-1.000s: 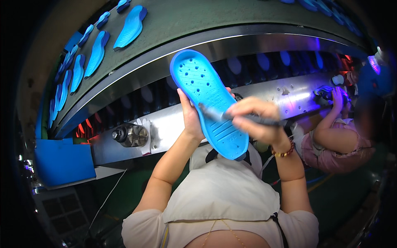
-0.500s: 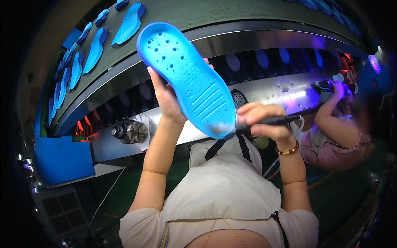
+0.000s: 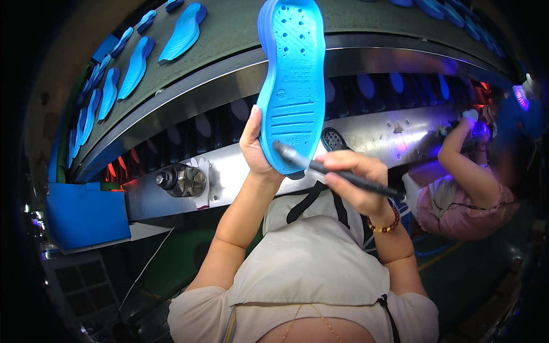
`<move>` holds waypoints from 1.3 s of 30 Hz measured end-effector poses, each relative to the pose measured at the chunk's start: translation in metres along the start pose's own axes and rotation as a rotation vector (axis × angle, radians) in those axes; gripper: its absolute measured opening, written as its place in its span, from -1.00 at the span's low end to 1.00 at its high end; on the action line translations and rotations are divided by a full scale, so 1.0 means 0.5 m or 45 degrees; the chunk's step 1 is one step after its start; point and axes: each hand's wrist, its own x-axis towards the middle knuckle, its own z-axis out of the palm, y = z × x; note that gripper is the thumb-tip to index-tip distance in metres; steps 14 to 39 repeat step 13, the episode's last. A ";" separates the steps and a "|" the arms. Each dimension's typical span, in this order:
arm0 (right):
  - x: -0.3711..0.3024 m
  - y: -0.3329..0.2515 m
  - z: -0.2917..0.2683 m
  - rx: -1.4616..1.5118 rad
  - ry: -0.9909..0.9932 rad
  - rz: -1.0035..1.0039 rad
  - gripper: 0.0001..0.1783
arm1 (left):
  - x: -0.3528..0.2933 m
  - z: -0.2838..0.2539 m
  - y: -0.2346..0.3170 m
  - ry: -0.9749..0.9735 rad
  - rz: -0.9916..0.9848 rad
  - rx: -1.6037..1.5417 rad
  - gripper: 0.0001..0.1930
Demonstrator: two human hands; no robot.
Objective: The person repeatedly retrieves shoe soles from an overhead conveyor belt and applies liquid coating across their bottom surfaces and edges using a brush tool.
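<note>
My left hand (image 3: 257, 151) is closed around the lower left edge of a bright blue shoe sole (image 3: 291, 86), its thumb along the side. The sole stands nearly upright, its holes at the top and grooved bars lower down. My right hand (image 3: 363, 177) grips the black handle of a brush (image 3: 377, 186). The brush's pale bristles (image 3: 293, 155), smeared by motion, lie over the sole's lower end. Behind my right hand, a dark perforated sole (image 3: 333, 139) rests on the metal ledge (image 3: 374, 123).
Beyond the metal rail, a dark green belt (image 3: 229, 34) carries several blue soles (image 3: 137, 67). A clear container with a black cap (image 3: 180, 180) stands on the ledge at left, near a blue box (image 3: 86, 217). At right sits another person (image 3: 466, 194), beside a purple-lit lamp (image 3: 520, 97).
The sole has turned from leaning left to nearly upright, and has moved right and up. The brush has shifted from the sole's lower right edge onto its lower face.
</note>
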 end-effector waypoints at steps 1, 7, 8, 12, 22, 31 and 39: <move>-0.001 -0.006 0.005 -0.143 -0.153 -0.169 -0.83 | 0.000 -0.004 0.002 0.013 -0.005 0.004 -0.32; 0.036 -0.025 -0.046 -0.107 -0.111 0.002 -0.83 | 0.008 0.015 0.020 -0.084 -0.047 -0.127 -0.53; 0.039 -0.025 -0.050 -0.164 -0.288 -0.097 -0.82 | 0.012 0.012 0.021 -0.085 -0.048 -0.104 -0.54; 0.049 -0.028 -0.061 -0.157 -0.281 -0.103 -0.78 | 0.017 0.013 0.035 -0.085 -0.042 -0.029 -0.55; 0.051 -0.025 -0.062 -0.190 -0.315 -0.103 -0.78 | 0.022 0.011 0.041 -0.132 -0.011 0.016 -0.55; 0.051 -0.025 -0.062 -0.190 -0.315 -0.103 -0.78 | 0.022 0.011 0.041 -0.132 -0.011 0.016 -0.55; 0.051 -0.025 -0.062 -0.190 -0.315 -0.103 -0.78 | 0.022 0.011 0.041 -0.132 -0.011 0.016 -0.55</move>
